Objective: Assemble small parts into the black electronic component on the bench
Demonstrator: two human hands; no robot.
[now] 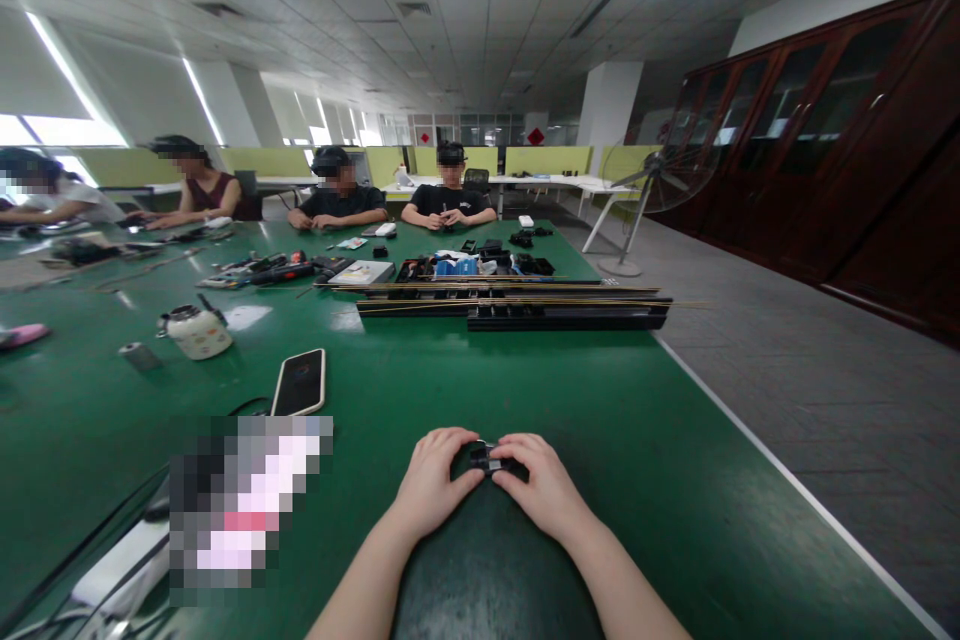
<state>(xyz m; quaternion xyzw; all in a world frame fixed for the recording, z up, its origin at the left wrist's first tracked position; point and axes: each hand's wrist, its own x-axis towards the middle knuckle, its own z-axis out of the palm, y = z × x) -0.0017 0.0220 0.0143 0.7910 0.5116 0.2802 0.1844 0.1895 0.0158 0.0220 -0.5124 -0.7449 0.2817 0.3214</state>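
Between my two hands, low over the green table [675,480], is a small black part [487,460] with a lighter patch on it. The fingers and thumb of my left hand [441,480] grip its left side. From the right, my right hand [541,482] pinches the same part, thumb and fingertips on its edge. The fingers cover much of it, and its exact kind is too small to make out.
A phone [300,383] lies left of my hands, near a blurred-out patch, cables and a white power strip [124,565]. Beyond stand a white pot [196,332] and long black rails [566,318] with thin rods. Several people sit across the table. A fan [655,165] stands right.
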